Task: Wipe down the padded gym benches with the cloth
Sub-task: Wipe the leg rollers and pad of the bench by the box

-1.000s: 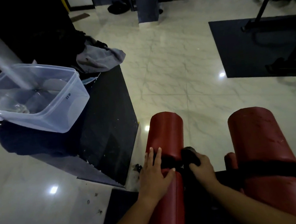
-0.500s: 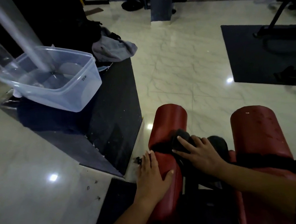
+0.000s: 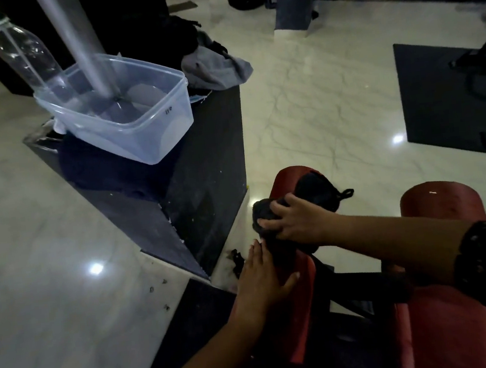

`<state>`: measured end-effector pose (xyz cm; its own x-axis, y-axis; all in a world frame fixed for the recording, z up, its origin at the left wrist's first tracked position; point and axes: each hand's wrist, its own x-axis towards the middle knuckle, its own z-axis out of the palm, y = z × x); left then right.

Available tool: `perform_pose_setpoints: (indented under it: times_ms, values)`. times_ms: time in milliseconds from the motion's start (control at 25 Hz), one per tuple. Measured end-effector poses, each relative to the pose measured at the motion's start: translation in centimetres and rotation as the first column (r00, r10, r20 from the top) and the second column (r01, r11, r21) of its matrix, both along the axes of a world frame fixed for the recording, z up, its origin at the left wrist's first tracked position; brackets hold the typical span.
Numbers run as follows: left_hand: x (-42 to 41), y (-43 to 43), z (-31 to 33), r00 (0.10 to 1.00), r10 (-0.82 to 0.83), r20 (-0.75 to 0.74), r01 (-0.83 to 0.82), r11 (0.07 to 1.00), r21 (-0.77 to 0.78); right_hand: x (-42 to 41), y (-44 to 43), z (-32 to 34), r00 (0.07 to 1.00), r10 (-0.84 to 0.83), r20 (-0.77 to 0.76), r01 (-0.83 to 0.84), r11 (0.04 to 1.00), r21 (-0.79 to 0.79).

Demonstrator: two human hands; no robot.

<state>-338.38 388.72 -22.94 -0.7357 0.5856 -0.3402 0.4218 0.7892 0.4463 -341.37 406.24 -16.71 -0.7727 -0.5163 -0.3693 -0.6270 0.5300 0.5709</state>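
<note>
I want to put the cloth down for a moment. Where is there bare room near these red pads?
Free: the top of the right red pad, and the pale floor between the black plinth and dark mat. Crowded: the plinth top holds a tub and grey garment; the left red pad carries the left hand and the right hand gripping the cloth.

Red bench pads [image 3: 281,185] under my hands: dark cloth [image 3: 311,191] bunched on the far one, right hand [image 3: 297,223] gripping it, left hand [image 3: 261,281] flat on the near one. Black block [image 3: 206,187] on the floor [image 3: 302,102], up-left of the hands, carries a clear tub [image 3: 128,130], dark fabric [image 3: 99,166] under it, and a grey garment [image 3: 214,67] at the far corner.
</note>
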Motion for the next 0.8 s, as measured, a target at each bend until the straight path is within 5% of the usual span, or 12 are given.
perform_pose_setpoints:
  times_ms: [320, 560, 680, 800]
  values:
    - [0.6, -0.3, 0.4, 0.999, 0.033, -0.003, -0.032, 0.997, 0.068, -5.2, -3.6, -2.4, 0.977, 0.211, 0.014, -0.211, 0.974, 0.086]
    - [0.5, -0.3, -0.2, 0.999, 0.036, -0.035, -0.033, 0.997, 0.073, 4.2, 2.9, -4.6, 0.94, -0.147, -0.307, 0.04, 0.944, -0.329]
    - [1.0, -0.4, -0.1, 0.993, 0.001, -0.115, 0.005, 0.998, 0.055, 9.1, 2.4, -7.9, 0.788, -0.575, -0.22, 0.371, 0.729, -0.574]
    - [0.9, -0.2, -0.1, 0.981, -0.085, -0.175, 0.086, 0.996, -0.002, 11.3, 0.6, -8.4, 0.52, -0.852, 0.07, 0.591, 0.299, -0.749]
